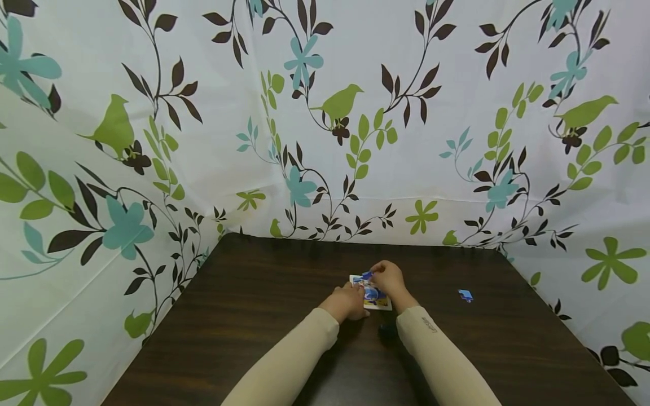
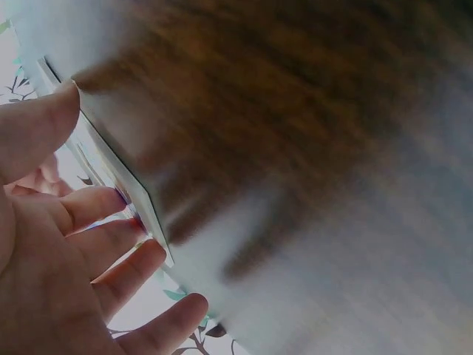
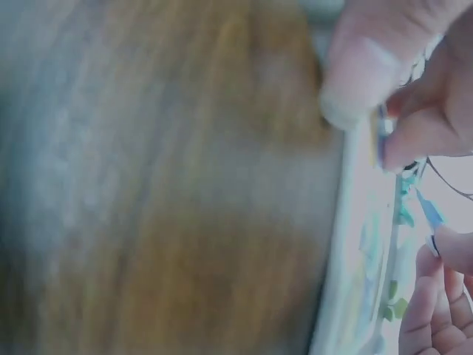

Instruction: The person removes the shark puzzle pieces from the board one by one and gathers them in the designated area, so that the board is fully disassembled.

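Note:
Between the hands lies a small puzzle board with a pale border and a colourful, mostly blue picture. The left hand rests at its left side, fingers fairly straight on the board and thumb at the near edge, also seen in the left wrist view. Over the board's far part, the right hand pinches a blue puzzle piece between thumb and fingertips. In the right wrist view, the left thumb shows large at the board's edge, with the right hand's palm lower right.
A loose blue puzzle piece lies on the dark wooden table, right of the right hand. Patterned curtains with leaves and birds hang along the table's back and sides. A small dark object appears below the right wrist.

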The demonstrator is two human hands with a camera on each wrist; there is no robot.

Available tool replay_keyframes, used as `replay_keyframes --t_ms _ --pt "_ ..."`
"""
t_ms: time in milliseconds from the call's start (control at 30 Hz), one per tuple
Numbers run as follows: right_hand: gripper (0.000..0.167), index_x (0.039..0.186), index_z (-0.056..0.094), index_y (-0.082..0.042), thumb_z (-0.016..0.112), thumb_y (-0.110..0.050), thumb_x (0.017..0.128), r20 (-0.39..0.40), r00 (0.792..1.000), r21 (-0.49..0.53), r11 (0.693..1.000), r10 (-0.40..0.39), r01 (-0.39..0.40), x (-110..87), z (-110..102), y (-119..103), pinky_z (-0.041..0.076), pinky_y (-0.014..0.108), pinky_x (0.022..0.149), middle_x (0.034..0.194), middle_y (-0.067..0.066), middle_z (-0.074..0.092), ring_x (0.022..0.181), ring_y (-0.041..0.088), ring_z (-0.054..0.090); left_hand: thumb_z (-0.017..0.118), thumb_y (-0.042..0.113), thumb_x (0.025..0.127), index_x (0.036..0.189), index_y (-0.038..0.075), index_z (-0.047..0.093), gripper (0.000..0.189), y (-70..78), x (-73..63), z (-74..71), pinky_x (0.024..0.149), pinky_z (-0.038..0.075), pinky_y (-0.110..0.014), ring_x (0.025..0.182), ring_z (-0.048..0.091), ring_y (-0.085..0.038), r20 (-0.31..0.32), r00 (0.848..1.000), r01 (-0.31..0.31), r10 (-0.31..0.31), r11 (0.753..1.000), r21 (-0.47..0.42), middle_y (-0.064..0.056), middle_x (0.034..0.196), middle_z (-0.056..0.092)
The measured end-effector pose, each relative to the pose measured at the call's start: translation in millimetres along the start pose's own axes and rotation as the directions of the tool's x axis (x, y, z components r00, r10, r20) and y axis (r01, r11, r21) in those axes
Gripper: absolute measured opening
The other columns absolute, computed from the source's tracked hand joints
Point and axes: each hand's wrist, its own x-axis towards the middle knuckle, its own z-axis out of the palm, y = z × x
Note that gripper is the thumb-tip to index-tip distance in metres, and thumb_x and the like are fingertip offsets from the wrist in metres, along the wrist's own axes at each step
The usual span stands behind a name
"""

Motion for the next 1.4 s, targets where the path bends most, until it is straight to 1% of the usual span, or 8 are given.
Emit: replay_keyframes --t_ms 133,233,467,633,867,1067,1300,1400 --pt "0.016 0.102 0.072 0.000 0.066 -0.002 0.086 -0.044 0.999 0.035 0.999 -0.004 0.006 2.2 -17.5 7.7 0.053 0.047 0.084 0.106 0.019 0.070 0.099 0.035 0.064 0.055 0.056 0.096 0.155 0.018 0.035 0.073 -0.8 -0.7 0.6 0.115 0.038 -0.042 0.148 0.031 -0.020 -0.010 1.000 0.002 -0.002 1.000 0.005 0.001 0.161 0.035" --pt "0.019 0.105 0.071 0.001 0.066 -0.005 0.088 -0.065 0.997 0.037 0.999 0.034 -0.032 4.6 -39.3 22.4 0.053 0.048 0.084 0.107 0.021 0.070 0.100 0.036 0.064 0.055 0.056 0.096 0.155 0.017 0.035 0.073 -0.7 -2.3 0.8 0.115 0.037 -0.043 0.148 0.031 -0.021 -0.016 1.000 0.010 -0.010 1.000 -0.003 0.001 0.161 0.035" --pt "0.027 0.113 0.069 0.005 0.063 -0.012 0.093 -0.097 0.992 -0.073 0.993 0.084 -0.091 4.0 -100.3 73.0 0.050 0.053 0.086 0.115 0.027 0.066 0.106 0.044 0.059 0.056 0.055 0.096 0.154 0.015 0.036 0.074 -0.3 -6.6 0.3 0.114 0.038 -0.042 0.146 0.032 -0.021 -0.029 0.999 0.023 -0.023 1.000 -0.018 0.001 0.159 0.038" --pt "0.031 0.114 0.069 0.006 0.060 -0.015 0.092 -0.095 0.988 -0.167 0.977 0.120 -0.135 0.5 -129.5 101.4 0.048 0.056 0.089 0.120 0.030 0.064 0.111 0.048 0.056 0.058 0.054 0.095 0.153 0.014 0.038 0.074 0.1 -6.6 1.3 0.113 0.039 -0.042 0.146 0.033 -0.021 -0.042 0.999 0.029 -0.030 0.999 -0.022 0.000 0.158 0.039" --pt "0.033 0.110 0.071 0.005 0.062 -0.020 0.091 -0.093 0.985 -0.244 0.956 0.145 -0.164 -1.9 -141.5 117.5 0.050 0.053 0.089 0.119 0.029 0.064 0.108 0.048 0.057 0.059 0.054 0.094 0.153 0.014 0.039 0.074 1.5 -7.2 1.3 0.113 0.038 -0.042 0.146 0.033 -0.021 -0.048 0.999 0.023 -0.025 0.999 -0.035 -0.001 0.158 0.039" --pt "0.031 0.107 0.073 0.005 0.061 -0.020 0.093 -0.081 0.985 -0.272 0.947 0.152 -0.168 -3.0 -142.3 116.2 0.051 0.051 0.085 0.114 0.028 0.066 0.102 0.045 0.059 0.060 0.055 0.093 0.152 0.014 0.040 0.074 2.4 -5.5 2.3 0.112 0.040 -0.042 0.145 0.034 -0.020 -0.057 0.998 0.023 -0.024 0.999 -0.025 -0.001 0.158 0.040" --pt "0.029 0.098 0.074 0.006 0.059 -0.016 0.086 -0.092 0.988 -0.328 0.933 0.124 -0.147 -3.9 -143.7 116.6 0.052 0.047 0.080 0.104 0.026 0.070 0.091 0.038 0.062 0.058 0.055 0.094 0.153 0.015 0.038 0.074 2.0 -0.8 5.0 0.113 0.039 -0.042 0.146 0.034 -0.020 -0.053 0.998 0.018 -0.019 1.000 -0.016 0.000 0.159 0.038" --pt "0.029 0.096 0.074 0.007 0.060 -0.015 0.085 -0.088 0.988 -0.325 0.934 0.126 -0.148 -3.4 -144.0 117.1 0.052 0.047 0.078 0.102 0.026 0.070 0.089 0.038 0.062 0.058 0.055 0.094 0.153 0.015 0.038 0.074 1.6 -0.2 5.6 0.113 0.039 -0.042 0.146 0.034 -0.020 -0.057 0.998 0.022 -0.024 1.000 -0.020 0.000 0.159 0.038"
